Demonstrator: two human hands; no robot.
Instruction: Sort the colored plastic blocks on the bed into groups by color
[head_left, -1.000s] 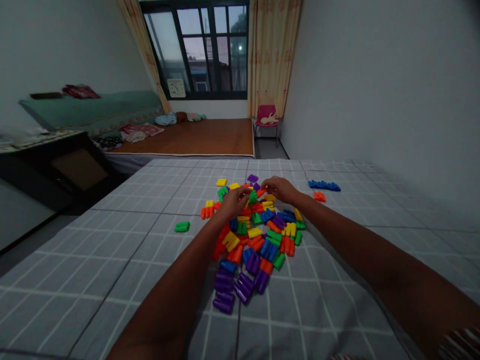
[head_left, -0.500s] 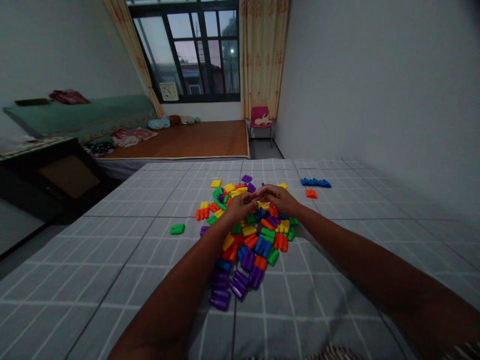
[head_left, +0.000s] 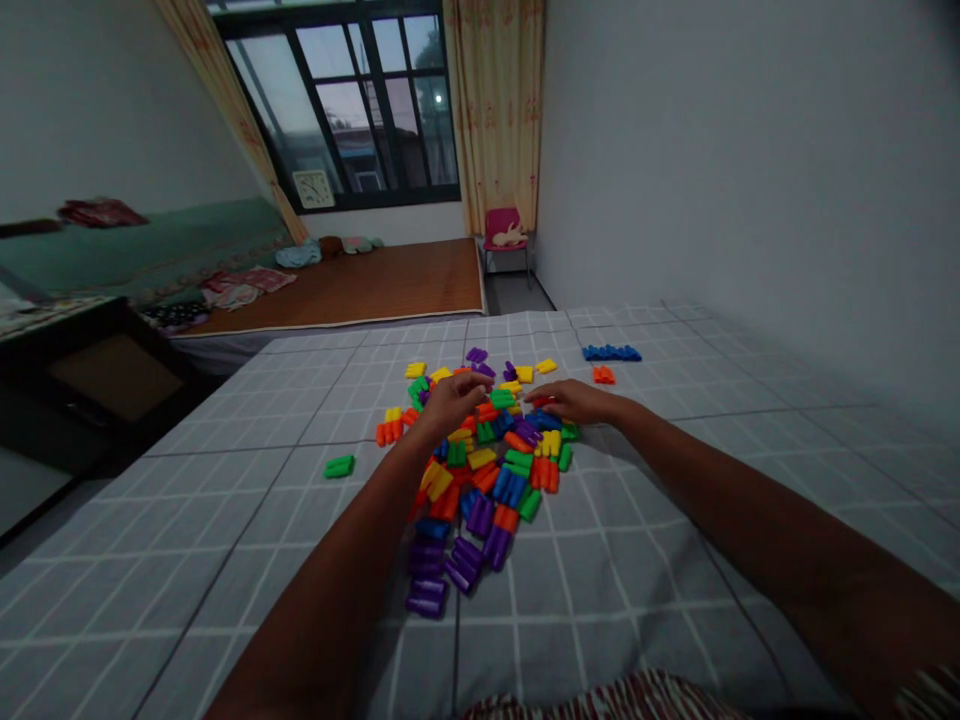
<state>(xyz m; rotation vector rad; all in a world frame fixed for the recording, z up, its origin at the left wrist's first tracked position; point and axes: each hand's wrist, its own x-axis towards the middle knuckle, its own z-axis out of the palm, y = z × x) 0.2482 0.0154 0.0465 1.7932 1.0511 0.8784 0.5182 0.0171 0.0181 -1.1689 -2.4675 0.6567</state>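
Observation:
A heap of plastic building blocks in purple, blue, green, orange and yellow lies on the grey checked cloth. Over the heap's far left part is my left hand, fingers stretched forward and apart, with nothing seen in it. My right hand reaches in from the right, fingers extended low over the blocks beside a red piece. Between the two hands lies a green block. Part of the heap is hidden under my left hand and forearm.
A joined row of blue blocks and an orange block lie apart at the far right. One green block sits off to the left. Beyond the cloth are a brown mat, a pink chair and a dark cabinet.
My hands, together over the heap before, have moved apart, left hand to the left and right hand to the right. A green block shows between them. The camera view has turned slightly right.

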